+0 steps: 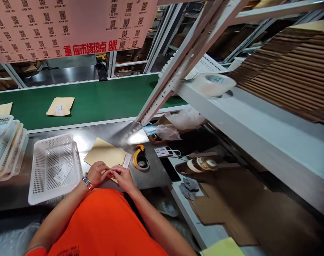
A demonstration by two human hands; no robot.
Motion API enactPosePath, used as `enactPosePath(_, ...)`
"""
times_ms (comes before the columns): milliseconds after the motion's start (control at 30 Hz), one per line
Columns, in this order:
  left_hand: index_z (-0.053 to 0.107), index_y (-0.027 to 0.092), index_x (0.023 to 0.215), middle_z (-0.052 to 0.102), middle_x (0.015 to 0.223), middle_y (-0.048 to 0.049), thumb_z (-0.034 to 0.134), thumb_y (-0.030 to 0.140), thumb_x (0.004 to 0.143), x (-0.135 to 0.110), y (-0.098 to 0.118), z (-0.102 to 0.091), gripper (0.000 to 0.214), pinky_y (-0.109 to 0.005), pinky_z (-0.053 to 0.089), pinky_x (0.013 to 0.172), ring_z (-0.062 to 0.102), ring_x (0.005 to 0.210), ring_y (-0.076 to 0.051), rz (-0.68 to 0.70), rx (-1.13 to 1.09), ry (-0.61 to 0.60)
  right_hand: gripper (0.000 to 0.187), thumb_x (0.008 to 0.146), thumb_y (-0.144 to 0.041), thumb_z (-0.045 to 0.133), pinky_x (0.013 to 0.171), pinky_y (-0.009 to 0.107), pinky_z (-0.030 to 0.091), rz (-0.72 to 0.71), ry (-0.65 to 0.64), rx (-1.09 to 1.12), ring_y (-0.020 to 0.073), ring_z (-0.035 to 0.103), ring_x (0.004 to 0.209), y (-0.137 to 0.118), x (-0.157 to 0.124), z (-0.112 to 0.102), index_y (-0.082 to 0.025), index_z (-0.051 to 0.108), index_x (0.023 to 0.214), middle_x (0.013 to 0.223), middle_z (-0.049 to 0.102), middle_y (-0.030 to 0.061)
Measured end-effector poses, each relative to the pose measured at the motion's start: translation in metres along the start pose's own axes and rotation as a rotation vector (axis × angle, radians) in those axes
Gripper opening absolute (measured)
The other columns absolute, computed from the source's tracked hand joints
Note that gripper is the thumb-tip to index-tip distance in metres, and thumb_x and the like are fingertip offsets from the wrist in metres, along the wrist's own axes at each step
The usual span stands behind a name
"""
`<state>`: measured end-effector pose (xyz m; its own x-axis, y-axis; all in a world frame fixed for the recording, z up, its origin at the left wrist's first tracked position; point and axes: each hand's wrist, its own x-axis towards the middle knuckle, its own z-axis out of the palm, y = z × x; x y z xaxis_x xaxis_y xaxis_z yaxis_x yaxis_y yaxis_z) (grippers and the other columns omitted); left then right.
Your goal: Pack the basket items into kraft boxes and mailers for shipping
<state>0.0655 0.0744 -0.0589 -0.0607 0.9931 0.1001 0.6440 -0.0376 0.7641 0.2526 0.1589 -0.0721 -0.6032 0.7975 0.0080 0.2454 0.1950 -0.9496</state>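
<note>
My left hand (98, 173), with a metal-band watch on its wrist, is closed in a pinch at the near edge of the steel table. Beside it, fingertips almost meeting, my right hand (122, 176) pinches too. What the fingers grip is too small or hidden to name. Just beyond both hands lies a tan paper envelope (104, 153), its near edge partly covered by them. A pale strip (127, 160) sits at the envelope's right end. Close to the right stands a yellow and black tape dispenser (140, 158).
Left of my hands is a white perforated basket (52, 177) holding a labelled slip (62, 173); stacked baskets (9, 153) stand further left. A green conveyor (103, 101) carries a parcel (60, 106). A post (175, 76) and shelf (258, 117) with flattened cardboard (292, 71) rise at right.
</note>
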Motion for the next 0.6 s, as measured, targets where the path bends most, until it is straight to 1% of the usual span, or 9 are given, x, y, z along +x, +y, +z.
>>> enactPosePath(100,0.081,0.02,0.099,0.076,0.098,-0.0167,0.059,0.032,0.102,-0.002,0.001,-0.003,0.026,-0.045,0.055,0.091,0.07,0.094,-0.029,0.015,0.076,0.011,0.025,0.093,-0.042,0.07,0.066,0.031,0.064,0.025,0.026,0.093,0.0237,0.075,0.084,-0.003,-0.002,-0.001,-0.023,0.086,0.087,0.092,0.081,0.0106)
enactPosePath(200,0.079,0.02,0.1,0.074,0.1,-0.016,0.057,0.03,0.102,-0.004,-0.002,-0.008,0.024,-0.043,0.055,0.089,0.069,0.094,-0.028,0.042,0.149,0.008,0.025,0.092,-0.042,0.071,0.059,0.029,0.063,0.033,0.043,0.156,0.0214,0.074,0.077,-0.004,-0.002,-0.004,-0.023,0.085,0.087,0.094,0.079,0.0102)
enactPosePath(267,0.077,0.02,0.099,0.073,0.099,-0.014,0.053,0.028,0.103,-0.01,-0.009,-0.013,0.025,-0.04,0.057,0.087,0.069,0.092,-0.026,0.063,0.203,0.002,0.024,0.09,-0.044,0.073,0.055,0.028,0.062,0.035,0.061,0.187,0.0195,0.072,0.072,-0.003,-0.002,-0.007,-0.023,0.084,0.086,0.094,0.078,0.0086)
enactPosePath(333,0.075,0.02,0.097,0.074,0.1,-0.0126,0.049,0.025,0.105,-0.018,-0.02,-0.019,0.028,-0.038,0.059,0.086,0.07,0.09,-0.024,0.077,0.27,0.014,0.025,0.089,-0.047,0.077,0.054,0.028,0.061,0.039,0.091,0.202,0.0195,0.072,0.073,0.0,-0.002,-0.013,-0.023,0.084,0.085,0.093,0.078,0.0078)
enactPosePath(400,0.074,0.019,0.097,0.075,0.102,-0.0125,0.047,0.021,0.105,-0.03,-0.032,-0.027,0.029,-0.038,0.061,0.086,0.071,0.09,-0.023,0.077,0.336,0.057,0.028,0.088,-0.05,0.079,0.054,0.029,0.062,0.059,0.141,0.223,0.0206,0.073,0.074,0.004,-0.002,-0.021,-0.023,0.084,0.084,0.094,0.078,0.0084)
enactPosePath(467,0.073,0.018,0.098,0.077,0.105,-0.013,0.048,0.017,0.103,-0.041,-0.043,-0.034,0.026,-0.038,0.063,0.085,0.074,0.09,-0.023,0.082,0.387,0.106,0.032,0.086,-0.054,0.081,0.054,0.03,0.063,0.081,0.184,0.241,0.0211,0.073,0.075,0.008,-0.003,-0.029,-0.022,0.084,0.085,0.097,0.077,0.0093)
enactPosePath(533,0.073,0.018,0.1,0.079,0.105,-0.0125,0.05,0.015,0.101,-0.049,-0.048,-0.039,0.023,-0.037,0.065,0.085,0.076,0.09,-0.023,0.104,0.4,0.136,0.036,0.085,-0.058,0.082,0.053,0.03,0.062,0.092,0.205,0.254,0.0211,0.073,0.076,0.011,-0.004,-0.035,-0.022,0.083,0.084,0.097,0.076,0.0094)
enactPosePath(600,0.072,0.02,0.104,0.08,0.105,-0.0105,0.052,0.015,0.1,-0.049,-0.045,-0.039,0.021,-0.036,0.066,0.085,0.078,0.091,-0.022,0.141,0.365,0.145,0.04,0.079,-0.061,0.087,0.055,0.03,0.062,0.134,0.27,0.315,0.0215,0.073,0.079,0.013,-0.007,-0.036,-0.022,0.081,0.087,0.102,0.075,0.0088)
